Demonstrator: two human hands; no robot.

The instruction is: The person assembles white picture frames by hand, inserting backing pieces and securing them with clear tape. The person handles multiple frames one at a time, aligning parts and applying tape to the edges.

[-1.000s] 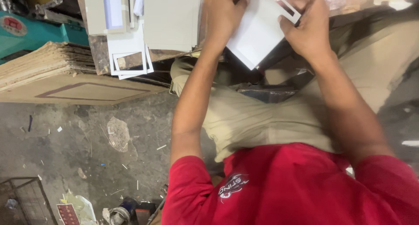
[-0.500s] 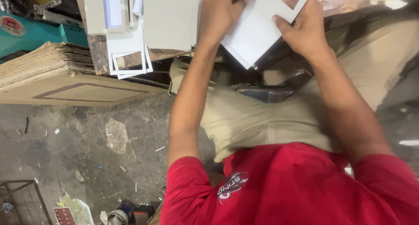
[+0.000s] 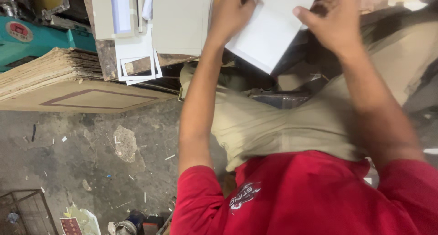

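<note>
Comparing with a second ago, we see the white card [image 3: 269,32] swung flatter, windowed end now out of view. Left hand [image 3: 235,11] pinches its ten-o'clock edge; right hand [image 3: 331,18] spreads at two o'clock, thumb touching it.

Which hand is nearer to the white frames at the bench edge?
Left. The left hand holds the sheet to the right of the frames in the picture. The right hand is at the sheet's far edge, further from the frames.
</note>
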